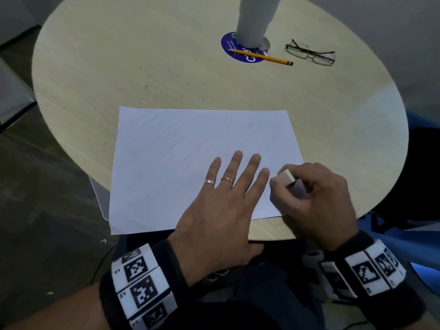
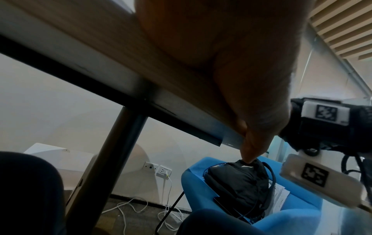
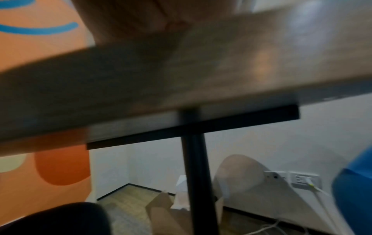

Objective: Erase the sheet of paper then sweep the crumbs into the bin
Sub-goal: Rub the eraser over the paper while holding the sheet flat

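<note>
Sticker (image 1: 240, 52) lettering unreadable; left hand (image 1: 221, 208) flat, fingers spread on paper (image 1: 171, 158); right hand (image 1: 316, 198) pinches eraser (image 1: 287, 177) lower right

Round wooden table (image 1: 142, 67) bears paper (image 1: 178, 151), pencil (image 1: 262, 56), glasses (image 1: 310, 53).

Head view: from above, facing forward and down onto the round table (image 1: 95, 67). Both wrist views: low at the near table edge, close beneath the hands, facing far under the tabletop. Shared between them: the black table leg (image 2: 112, 159) and wall sockets (image 3: 304, 179).
</note>
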Demonstrator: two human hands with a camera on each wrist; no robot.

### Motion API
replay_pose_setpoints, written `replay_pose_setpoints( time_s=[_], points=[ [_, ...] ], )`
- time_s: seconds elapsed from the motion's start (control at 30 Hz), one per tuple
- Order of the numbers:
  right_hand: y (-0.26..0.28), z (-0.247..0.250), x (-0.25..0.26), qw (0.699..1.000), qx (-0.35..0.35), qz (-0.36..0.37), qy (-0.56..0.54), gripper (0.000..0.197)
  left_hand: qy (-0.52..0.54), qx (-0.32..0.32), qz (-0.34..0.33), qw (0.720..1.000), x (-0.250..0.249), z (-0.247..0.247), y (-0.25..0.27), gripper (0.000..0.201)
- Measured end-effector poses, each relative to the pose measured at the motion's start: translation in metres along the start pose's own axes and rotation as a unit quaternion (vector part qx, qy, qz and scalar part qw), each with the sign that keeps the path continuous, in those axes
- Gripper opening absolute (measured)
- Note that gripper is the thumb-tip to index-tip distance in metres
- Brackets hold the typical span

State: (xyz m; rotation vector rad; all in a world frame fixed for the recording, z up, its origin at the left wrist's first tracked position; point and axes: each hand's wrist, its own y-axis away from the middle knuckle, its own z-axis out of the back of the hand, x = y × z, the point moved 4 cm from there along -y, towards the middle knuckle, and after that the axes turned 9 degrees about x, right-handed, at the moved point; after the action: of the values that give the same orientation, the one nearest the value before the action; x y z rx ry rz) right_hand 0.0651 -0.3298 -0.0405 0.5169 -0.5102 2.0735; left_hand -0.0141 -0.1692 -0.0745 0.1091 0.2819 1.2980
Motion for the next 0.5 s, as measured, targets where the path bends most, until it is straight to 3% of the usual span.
replay_pose_setpoints(
  time_s=[0.13,0.3,0.4,0.5],
  points=[
    [-0.011,0.021,-0.039,0.997,-0.051,-0.061,-0.011,0.022,0.009,0.0,-0.004,1.0,-0.001,0.0,0.001,0.121],
    [-0.003,0.0,0.002,1.0,-0.002,0.008,-0.007,0.017,0.005,-0.002,-0.002,1.0,0.0,0.0,0.0,0.122],
    [-0.012,0.01,-0.024,0.999,-0.028,-0.034,-0.027,0.022,0.011,-0.004,-0.005,1.0,0.0,-0.001,0.0,0.122],
    [-0.013,0.014,-0.023,0.999,-0.04,-0.025,-0.016,0.018,0.011,-0.006,-0.002,1.0,0.0,0.0,0.001,0.122]
  ],
)
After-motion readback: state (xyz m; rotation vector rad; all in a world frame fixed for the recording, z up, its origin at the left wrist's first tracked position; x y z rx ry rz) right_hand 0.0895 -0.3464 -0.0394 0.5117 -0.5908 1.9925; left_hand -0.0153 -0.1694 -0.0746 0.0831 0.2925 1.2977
